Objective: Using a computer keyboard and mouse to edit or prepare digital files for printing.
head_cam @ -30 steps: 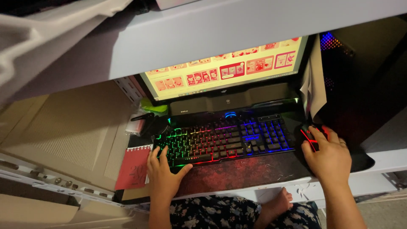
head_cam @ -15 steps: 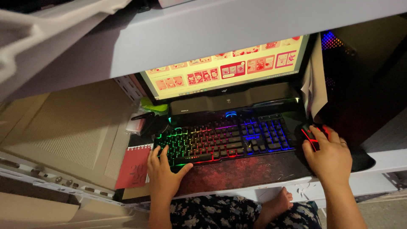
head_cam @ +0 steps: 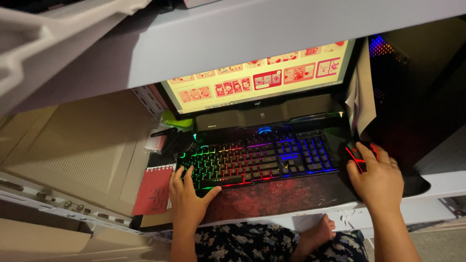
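Nothing much has shifted since the earlier frames: both hands stay where they were. Nearest, at the bench's front edge, the left hand (head_cam: 188, 201) rests spread open, fingers on the left end of the rainbow-lit keyboard (head_cam: 257, 160), thumb by its lower row, grasping nothing. At the bench's right end the right hand (head_cam: 376, 179) is curled over a black mouse (head_cam: 354, 154) with red glow, covering most of it. A red notebook (head_cam: 154, 190) lies by the left front corner. Behind the keyboard sits a black speaker bar (head_cam: 269, 116), then the lit monitor (head_cam: 262, 77) at the back edge.

Mouse (head_cam: 357, 156) mostly under right hand (head_cam: 376, 182); monitor (head_cam: 262, 80) top behind shelf (head_cam: 242, 34).
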